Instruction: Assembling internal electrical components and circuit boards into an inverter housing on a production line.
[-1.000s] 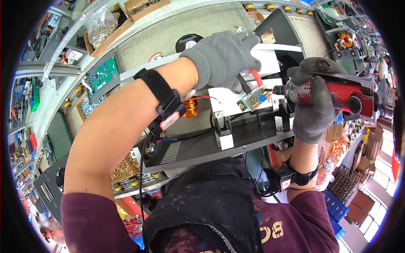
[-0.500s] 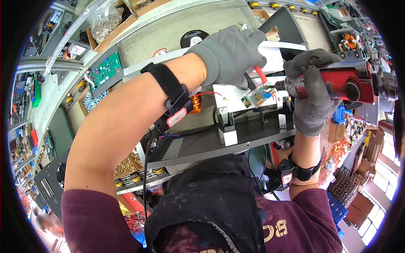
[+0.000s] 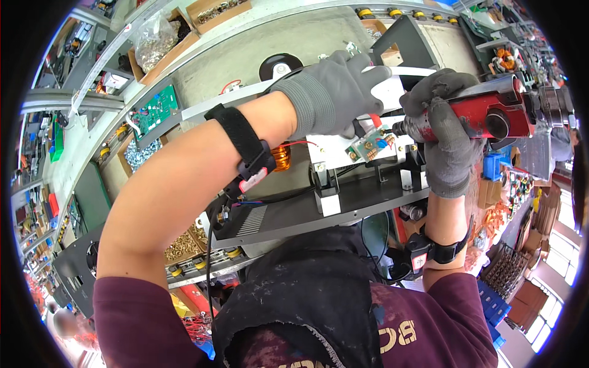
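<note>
My right hand (image 3: 451,132), in a grey glove, is wrapped round a red and silver power screwdriver (image 3: 478,118). Its nose points left, with the tip at a small circuit board (image 3: 372,147) carrying a blue part and striped resistors. From the upper left my gloved left hand (image 3: 340,92) reaches over the white plate, its fingers closed about a red-sleeved cable (image 3: 375,120) beside that board; the fingers partly hide the grip. The white plate (image 3: 328,150) is mounted in a black metal chassis (image 3: 288,214) with slots. A copper-wound coil (image 3: 282,157) sits under my left wrist.
A black round disc (image 3: 280,66) lies beyond my left hand. At the left are a green circuit board (image 3: 156,109) and a box of brass fasteners (image 3: 182,245). Cardboard bins (image 3: 162,55) stand at the back, and a grey metal panel (image 3: 405,43) at the far right.
The screwdriver and my right hand have shifted slightly left and down, its tip closer to the red-sleeved cable. My left hand has lowered a little, covering more of the cable.
</note>
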`<state>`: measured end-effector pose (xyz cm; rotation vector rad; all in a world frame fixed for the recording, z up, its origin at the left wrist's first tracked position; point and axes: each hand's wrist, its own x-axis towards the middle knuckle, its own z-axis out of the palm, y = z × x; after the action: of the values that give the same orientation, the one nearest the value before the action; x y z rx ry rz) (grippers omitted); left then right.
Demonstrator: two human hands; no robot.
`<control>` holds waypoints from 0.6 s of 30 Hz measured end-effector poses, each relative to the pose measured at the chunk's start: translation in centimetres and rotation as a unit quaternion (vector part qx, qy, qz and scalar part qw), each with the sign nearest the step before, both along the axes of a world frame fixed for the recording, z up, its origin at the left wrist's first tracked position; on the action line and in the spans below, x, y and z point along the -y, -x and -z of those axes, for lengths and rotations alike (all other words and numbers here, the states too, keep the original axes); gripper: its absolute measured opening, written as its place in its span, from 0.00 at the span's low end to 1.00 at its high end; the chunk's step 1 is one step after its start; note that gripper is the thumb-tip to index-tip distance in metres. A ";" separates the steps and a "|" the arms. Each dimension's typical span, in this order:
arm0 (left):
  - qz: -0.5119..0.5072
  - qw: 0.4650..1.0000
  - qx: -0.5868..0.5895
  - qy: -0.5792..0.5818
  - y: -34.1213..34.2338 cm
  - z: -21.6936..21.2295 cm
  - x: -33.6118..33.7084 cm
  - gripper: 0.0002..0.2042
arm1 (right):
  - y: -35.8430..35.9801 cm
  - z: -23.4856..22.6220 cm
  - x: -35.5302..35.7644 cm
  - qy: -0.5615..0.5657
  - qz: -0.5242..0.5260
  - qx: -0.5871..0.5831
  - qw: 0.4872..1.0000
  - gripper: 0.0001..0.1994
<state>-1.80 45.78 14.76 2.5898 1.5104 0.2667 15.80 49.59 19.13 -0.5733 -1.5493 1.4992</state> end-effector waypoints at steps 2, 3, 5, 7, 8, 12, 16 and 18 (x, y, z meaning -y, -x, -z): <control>-0.011 1.000 0.006 0.013 -0.4 -0.6 0.3 0.22 | 0.5 -0.7 0.5 -0.010 0.018 0.027 0.999 0.11; -0.023 0.999 0.012 0.024 -0.5 -0.8 0.3 0.21 | 0.7 -1.2 0.8 -0.022 0.035 0.055 0.998 0.10; -0.009 1.000 -0.009 -0.004 -0.5 -0.9 0.2 0.21 | 0.2 -0.9 0.6 -0.001 0.040 0.058 0.998 0.10; -0.001 0.999 -0.051 -0.004 -0.6 -0.6 0.2 0.21 | 0.0 0.0 -0.2 -0.015 -0.036 -0.019 0.999 0.11; -0.010 0.999 -0.032 -0.003 -0.3 -0.5 0.4 0.22 | 0.0 0.4 -0.4 0.009 -0.032 -0.021 0.999 0.13; -0.062 0.988 0.071 -0.124 2.2 -1.0 2.3 0.25 | -2.0 1.6 -1.9 0.134 -0.037 0.062 0.988 0.18; -0.340 0.889 0.267 -0.150 15.6 0.2 10.5 0.18 | -4.7 0.7 -3.1 0.092 -0.025 0.053 0.994 0.19; -0.632 0.763 0.136 0.013 20.0 3.7 18.1 0.19 | -4.5 0.9 -3.1 0.056 -0.028 0.051 0.997 0.19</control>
<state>-21.81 27.69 11.05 0.9762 2.7522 0.6586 20.33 52.67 18.23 -0.6849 -1.5783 1.6290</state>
